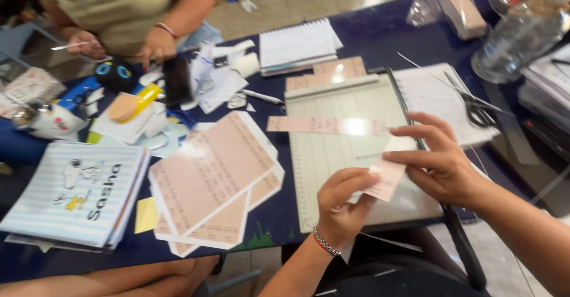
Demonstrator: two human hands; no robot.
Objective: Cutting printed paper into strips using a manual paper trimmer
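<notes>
The left hand (341,205) and right hand (442,157) both pinch a small pink paper (386,180) between closed fingertips, above the paper cutter (338,154).

paper trimmer (350,148) – centre | card sheets (208,178) – left of it | scissors (475,107) – right
</notes>
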